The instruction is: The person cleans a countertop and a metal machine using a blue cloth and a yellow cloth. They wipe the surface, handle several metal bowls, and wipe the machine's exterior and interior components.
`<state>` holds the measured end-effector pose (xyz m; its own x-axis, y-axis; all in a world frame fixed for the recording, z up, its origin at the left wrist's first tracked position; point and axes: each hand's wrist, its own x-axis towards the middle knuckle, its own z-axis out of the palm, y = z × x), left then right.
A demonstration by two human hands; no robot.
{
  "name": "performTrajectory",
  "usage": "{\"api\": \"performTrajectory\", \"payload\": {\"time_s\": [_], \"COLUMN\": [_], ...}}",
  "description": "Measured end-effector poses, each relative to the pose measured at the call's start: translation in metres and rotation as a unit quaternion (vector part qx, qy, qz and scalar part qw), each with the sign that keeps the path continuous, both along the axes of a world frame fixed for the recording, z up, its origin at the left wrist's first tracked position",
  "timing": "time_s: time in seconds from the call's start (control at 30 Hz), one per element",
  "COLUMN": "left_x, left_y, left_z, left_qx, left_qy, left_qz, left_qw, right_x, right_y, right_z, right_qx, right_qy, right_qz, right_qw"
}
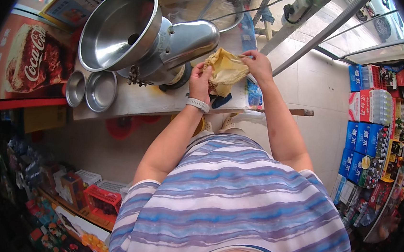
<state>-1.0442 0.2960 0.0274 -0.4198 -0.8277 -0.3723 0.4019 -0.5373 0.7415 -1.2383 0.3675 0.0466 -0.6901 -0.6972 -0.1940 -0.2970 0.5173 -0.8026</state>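
Observation:
A yellow cloth bag with a gathered, elastic-looking rim [228, 69] is stretched between my two hands, its mouth facing up. My left hand [199, 80], with a pale watch band at the wrist, pinches the rim on the left side. On the opposite side, my right hand [259, 65] grips the rim between thumb and fingers. Just left of the bag stands a stainless steel grinding machine with a rounded metal housing [195, 40] and a wide hopper bowl [118, 28]. A dark cloth-like item [222, 100] lies below the bag at the table edge.
Two steel bowls [100, 90] sit on the white table [135, 100] beside a Coca-Cola panel [31, 60]. Behind the machine is a large basin [237, 15] with plastic film. Slanting metal poles [314, 31] stand ahead on the right. Stacked drink packs [369, 104] line the far right.

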Motion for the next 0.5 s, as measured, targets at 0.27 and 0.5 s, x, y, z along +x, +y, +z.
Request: {"api": "performTrajectory", "payload": {"time_s": [0.27,0.5], "left_x": [-0.006,-0.033], "left_y": [-0.014,-0.044], "left_z": [-0.03,-0.031], "left_qx": [0.025,0.171], "left_qy": [-0.124,-0.103], "left_qz": [0.048,-0.081], "left_qw": [0.991,0.976], "right_x": [0.007,-0.017], "right_y": [-0.022,-0.101], "right_z": [-0.012,-0.007], "right_qx": [-0.15,-0.173], "right_qy": [-0.133,-0.238], "right_qz": [-0.164,-0.121], "right_qw": [0.966,0.948]}}
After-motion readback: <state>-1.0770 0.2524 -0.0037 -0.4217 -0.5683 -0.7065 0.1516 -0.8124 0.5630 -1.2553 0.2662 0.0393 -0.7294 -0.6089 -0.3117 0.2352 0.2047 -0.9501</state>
